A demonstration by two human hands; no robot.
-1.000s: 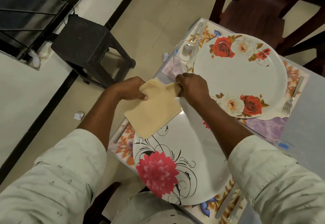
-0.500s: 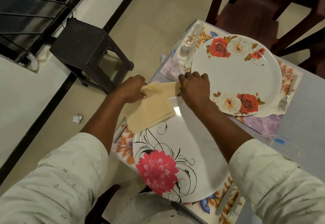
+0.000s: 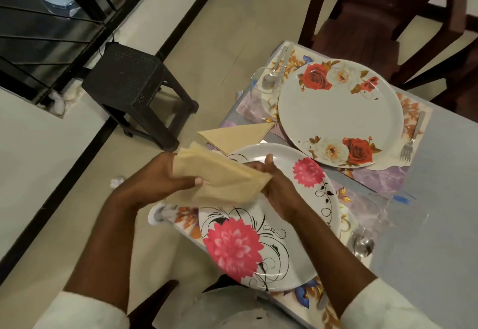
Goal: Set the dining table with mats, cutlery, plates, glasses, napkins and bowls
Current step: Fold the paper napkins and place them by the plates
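Both hands held a beige napkin above the near edge of the tabletop. The left hand gripped its left side, thumb pressed across the cloth; the right hand pinched its right corner. A second napkin, folded into a triangle, lay on the tabletop between the two plates. The near plate with pink flowers sat on a floral mat. The far plate with red roses had a fork to its right and a spoon to its left.
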